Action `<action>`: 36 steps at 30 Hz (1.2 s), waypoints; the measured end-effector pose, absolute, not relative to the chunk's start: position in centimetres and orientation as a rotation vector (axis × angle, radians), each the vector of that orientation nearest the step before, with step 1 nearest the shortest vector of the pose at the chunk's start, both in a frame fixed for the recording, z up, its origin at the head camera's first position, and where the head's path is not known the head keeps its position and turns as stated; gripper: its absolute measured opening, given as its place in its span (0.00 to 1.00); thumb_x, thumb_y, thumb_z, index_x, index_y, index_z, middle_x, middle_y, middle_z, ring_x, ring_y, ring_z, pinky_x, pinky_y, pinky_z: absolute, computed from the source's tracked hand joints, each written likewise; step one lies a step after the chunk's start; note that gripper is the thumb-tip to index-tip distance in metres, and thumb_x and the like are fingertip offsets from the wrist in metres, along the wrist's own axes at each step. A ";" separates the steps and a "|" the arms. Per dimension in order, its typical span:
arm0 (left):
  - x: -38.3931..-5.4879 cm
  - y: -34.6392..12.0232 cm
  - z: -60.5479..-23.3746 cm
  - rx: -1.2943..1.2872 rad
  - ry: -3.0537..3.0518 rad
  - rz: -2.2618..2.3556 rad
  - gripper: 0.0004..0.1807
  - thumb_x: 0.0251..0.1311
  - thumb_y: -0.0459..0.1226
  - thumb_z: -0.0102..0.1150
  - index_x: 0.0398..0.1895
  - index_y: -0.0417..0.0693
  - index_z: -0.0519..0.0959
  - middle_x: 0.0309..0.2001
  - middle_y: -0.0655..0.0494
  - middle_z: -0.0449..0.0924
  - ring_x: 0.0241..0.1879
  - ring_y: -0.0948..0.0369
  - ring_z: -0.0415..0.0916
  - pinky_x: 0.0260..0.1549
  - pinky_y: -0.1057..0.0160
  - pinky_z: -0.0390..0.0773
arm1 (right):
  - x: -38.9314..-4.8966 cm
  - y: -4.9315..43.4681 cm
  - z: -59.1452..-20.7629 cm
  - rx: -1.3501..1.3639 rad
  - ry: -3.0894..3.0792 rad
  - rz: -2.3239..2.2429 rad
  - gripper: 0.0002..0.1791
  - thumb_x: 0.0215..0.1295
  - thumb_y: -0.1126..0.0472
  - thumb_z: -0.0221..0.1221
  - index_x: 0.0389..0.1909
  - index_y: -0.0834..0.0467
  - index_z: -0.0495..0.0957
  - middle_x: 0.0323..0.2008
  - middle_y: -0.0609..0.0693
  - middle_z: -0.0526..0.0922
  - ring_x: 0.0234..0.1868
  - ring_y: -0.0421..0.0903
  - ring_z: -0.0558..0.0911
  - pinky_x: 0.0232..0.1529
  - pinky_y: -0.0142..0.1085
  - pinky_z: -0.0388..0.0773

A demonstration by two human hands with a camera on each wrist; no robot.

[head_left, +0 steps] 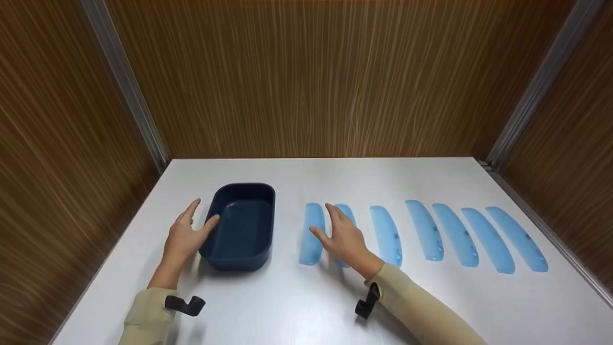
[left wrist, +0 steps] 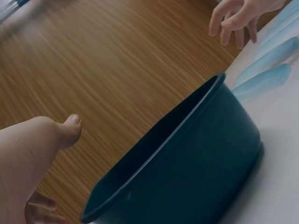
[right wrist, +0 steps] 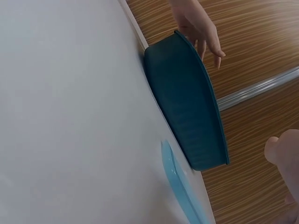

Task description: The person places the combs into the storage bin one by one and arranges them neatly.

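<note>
A dark blue, deep rectangular tub point(head_left: 237, 235) with rounded corners stands on the left part of the white table. Just beside its left wall hovers my left hand point(head_left: 184, 237), thumb and fingers spread, holding nothing; the left wrist view shows its thumb point(left wrist: 71, 130) apart from the rim. My right hand point(head_left: 347, 239) hangs above the two leftmost light blue pieces, its fingers extended and nothing in them. These pieces are long, flat and curved along one edge. The leftmost piece point(head_left: 312, 235) is mostly visible, while the second piece point(head_left: 345, 211) is largely hidden under the hand.
Further right, more of the same light blue pieces point(head_left: 387, 235) lie side by side, reaching to a last one point(head_left: 517, 238) near the table's right edge. Some bear small dark marks. Wood-grain panels point(head_left: 306, 81) with metal corner posts point(head_left: 125, 81) enclose the table point(head_left: 249, 311).
</note>
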State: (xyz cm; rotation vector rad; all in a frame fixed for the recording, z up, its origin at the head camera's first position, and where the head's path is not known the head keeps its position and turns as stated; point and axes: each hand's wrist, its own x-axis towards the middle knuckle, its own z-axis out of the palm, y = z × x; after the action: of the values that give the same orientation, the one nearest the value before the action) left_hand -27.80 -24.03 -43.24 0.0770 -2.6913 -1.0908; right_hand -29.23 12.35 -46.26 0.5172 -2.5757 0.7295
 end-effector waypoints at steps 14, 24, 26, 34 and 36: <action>-29.3 -25.9 -44.6 -0.057 -2.682 -1.622 0.42 0.60 0.54 0.54 0.73 0.51 0.50 0.67 0.30 0.49 0.61 0.36 0.59 0.45 0.48 0.74 | -30.3 10.7 -46.4 0.393 -2.815 0.898 0.39 0.63 0.41 0.54 0.66 0.63 0.59 0.59 0.65 0.67 0.59 0.61 0.67 0.53 0.51 0.68; -30.0 -26.5 -45.2 -0.057 -2.616 -1.918 0.39 0.63 0.50 0.53 0.73 0.56 0.49 0.68 0.32 0.47 0.62 0.37 0.56 0.41 0.46 0.74 | -31.2 9.1 -46.5 0.096 -3.024 0.910 0.43 0.62 0.39 0.54 0.68 0.64 0.55 0.60 0.67 0.63 0.61 0.62 0.64 0.54 0.53 0.66; -30.2 -26.8 -45.5 -0.062 -2.617 -1.977 0.39 0.64 0.50 0.53 0.73 0.57 0.47 0.68 0.33 0.47 0.63 0.37 0.56 0.43 0.45 0.73 | -31.4 8.8 -46.6 0.044 -3.047 0.898 0.44 0.62 0.38 0.53 0.69 0.64 0.54 0.60 0.68 0.63 0.61 0.62 0.63 0.54 0.53 0.66; -31.1 -27.1 -46.8 -0.127 -2.517 -2.173 0.35 0.65 0.45 0.52 0.73 0.57 0.50 0.68 0.35 0.50 0.64 0.40 0.56 0.47 0.46 0.70 | -31.9 8.0 -47.0 -0.066 -3.041 0.891 0.45 0.58 0.40 0.59 0.68 0.64 0.56 0.58 0.67 0.65 0.59 0.60 0.64 0.52 0.52 0.67; -31.2 -27.1 -47.0 -0.131 -2.491 -2.214 0.34 0.66 0.43 0.52 0.72 0.57 0.51 0.68 0.36 0.51 0.64 0.42 0.56 0.47 0.47 0.70 | -32.0 7.9 -47.1 -0.075 -3.033 0.878 0.45 0.57 0.42 0.61 0.67 0.64 0.58 0.56 0.66 0.66 0.57 0.59 0.65 0.51 0.51 0.69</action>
State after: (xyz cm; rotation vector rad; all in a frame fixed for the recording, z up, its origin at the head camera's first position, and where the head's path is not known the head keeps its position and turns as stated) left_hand -31.18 -27.07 -47.00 -0.1307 -2.4905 -2.2138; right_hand -32.00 7.90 -47.11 -0.0750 -3.0326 0.8776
